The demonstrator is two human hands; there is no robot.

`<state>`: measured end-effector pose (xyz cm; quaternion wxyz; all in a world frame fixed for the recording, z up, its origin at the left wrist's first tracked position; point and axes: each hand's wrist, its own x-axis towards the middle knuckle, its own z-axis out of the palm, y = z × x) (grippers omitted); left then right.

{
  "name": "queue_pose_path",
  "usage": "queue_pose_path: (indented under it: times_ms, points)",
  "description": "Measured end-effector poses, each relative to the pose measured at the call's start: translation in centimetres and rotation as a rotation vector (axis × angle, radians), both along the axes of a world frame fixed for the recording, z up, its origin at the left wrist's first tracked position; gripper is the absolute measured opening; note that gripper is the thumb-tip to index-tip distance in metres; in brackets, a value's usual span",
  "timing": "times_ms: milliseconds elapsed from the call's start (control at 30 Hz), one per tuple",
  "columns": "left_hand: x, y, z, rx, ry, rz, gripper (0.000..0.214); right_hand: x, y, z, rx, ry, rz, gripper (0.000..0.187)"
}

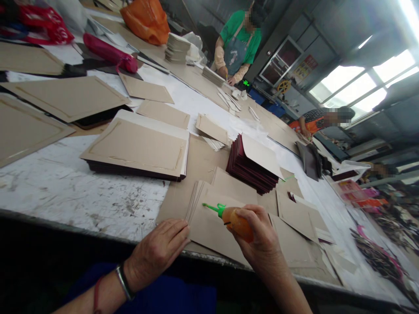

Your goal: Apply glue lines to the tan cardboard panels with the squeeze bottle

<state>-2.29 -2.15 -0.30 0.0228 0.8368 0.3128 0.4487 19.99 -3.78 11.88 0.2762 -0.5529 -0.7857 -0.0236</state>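
Observation:
My right hand grips an orange glue bottle with a green nozzle that points left over a brown card sheet. My left hand rests at the table's near edge, fingers stretched onto the left edge of a small stack of these card sheets. A pile of dark red covers with one brown card on top stands just beyond. A larger stack of brown boards over dark covers lies to the left.
Loose brown boards and cards cover the long white worktable. An orange bag and a red bag sit at the far left. A person in a green shirt and another person work further along.

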Motion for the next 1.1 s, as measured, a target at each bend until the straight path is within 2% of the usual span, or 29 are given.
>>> queue_pose_path:
  times_ms: [467,667,900,1100]
  points:
    - [-0.1,0.0,0.2,0.008,0.025,-0.01,0.015,-0.8,-4.2,-0.2,-0.109,0.052,0.039,0.031]
    - [-0.1,0.1,0.1,0.005,0.029,-0.022,0.015,-0.9,-5.1,-0.1,-0.099,0.048,0.038,0.031]
    - [-0.2,0.0,0.1,0.014,0.024,-0.038,0.016,-1.1,-5.3,0.3,-0.139,0.046,0.071,0.03]
    - [-0.4,0.0,-0.1,0.003,0.03,-0.037,0.016,-0.5,-2.8,-0.2,-0.067,0.011,0.026,0.028]
